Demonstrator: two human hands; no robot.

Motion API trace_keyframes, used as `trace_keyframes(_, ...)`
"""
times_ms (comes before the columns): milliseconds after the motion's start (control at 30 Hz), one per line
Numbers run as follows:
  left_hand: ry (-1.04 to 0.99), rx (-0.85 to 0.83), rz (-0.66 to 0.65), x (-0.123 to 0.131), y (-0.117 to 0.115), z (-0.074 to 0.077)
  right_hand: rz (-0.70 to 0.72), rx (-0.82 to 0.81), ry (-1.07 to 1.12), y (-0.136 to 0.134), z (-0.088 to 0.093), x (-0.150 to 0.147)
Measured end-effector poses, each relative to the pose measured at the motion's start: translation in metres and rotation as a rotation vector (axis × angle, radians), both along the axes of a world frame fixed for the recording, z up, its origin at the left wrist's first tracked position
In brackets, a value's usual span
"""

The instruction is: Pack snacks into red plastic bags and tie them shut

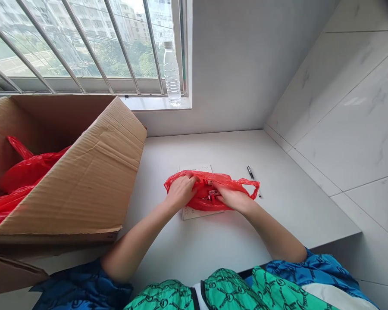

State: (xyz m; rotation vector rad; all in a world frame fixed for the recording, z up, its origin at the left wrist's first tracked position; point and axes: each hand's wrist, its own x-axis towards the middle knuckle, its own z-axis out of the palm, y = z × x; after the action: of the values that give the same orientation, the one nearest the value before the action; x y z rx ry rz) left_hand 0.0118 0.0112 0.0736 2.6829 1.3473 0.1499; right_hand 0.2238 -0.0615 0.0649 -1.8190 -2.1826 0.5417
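Note:
A small red plastic bag (228, 182) lies on the white counter (220, 241), on top of a sheet of paper (194, 212). My left hand (180, 192) grips the bag's left side with curled fingers. My right hand (233, 197) pinches the bag at its middle, where some small red and white packets show inside. One bag handle loops out to the right.
A large open cardboard box (84, 181) fills the left side, with more red bags (22, 172) inside. A pen (253, 178) lies just right of the bag. A clear water bottle (172, 73) stands on the barred window's sill. Tiled wall rises on the right.

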Motion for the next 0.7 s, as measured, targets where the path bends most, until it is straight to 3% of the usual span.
trace_keyframes(300, -0.211, -0.124, 0.049, -0.004, 0.005, -0.012, -0.077, 0.015, -0.04, 0.017, 0.002, -0.015)
trace_keyframes(433, -0.44, -0.149, 0.029, -0.003, -0.003, -0.001, -0.116, -0.101, 0.329, 0.016, 0.015, -0.019)
trace_keyframes(567, -0.856, -0.448, 0.026, -0.009, -0.017, 0.013, -0.051, -0.158, 0.811, 0.015, 0.022, -0.023)
trace_keyframes(700, -1.094, -0.704, 0.05, -0.017, -0.026, 0.016, -0.034, -0.122, 1.055, 0.017, 0.014, -0.034)
